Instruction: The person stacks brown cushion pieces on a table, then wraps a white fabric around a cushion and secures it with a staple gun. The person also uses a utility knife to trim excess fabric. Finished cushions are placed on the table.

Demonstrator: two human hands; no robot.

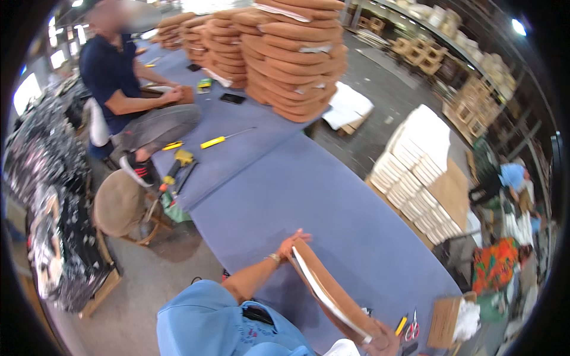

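Note:
A brown upholstered seat pad with a white strip along its edge is tilted up over the blue-grey table, nearly edge-on to me. At its far left end my left hand holds it, fingers stretched along the back of that end. My right hand, blurred at the lower edge of the view, grips the near right end. Just right of that hand lie red-handled scissors and a yellow-handled tool. The pad's far side is hidden.
Tall stacks of brown pads stand at the table's far end. A screwdriver, a yellow staple gun and a phone lie there. A co-worker sits at the far left. A cardboard box stands at the right.

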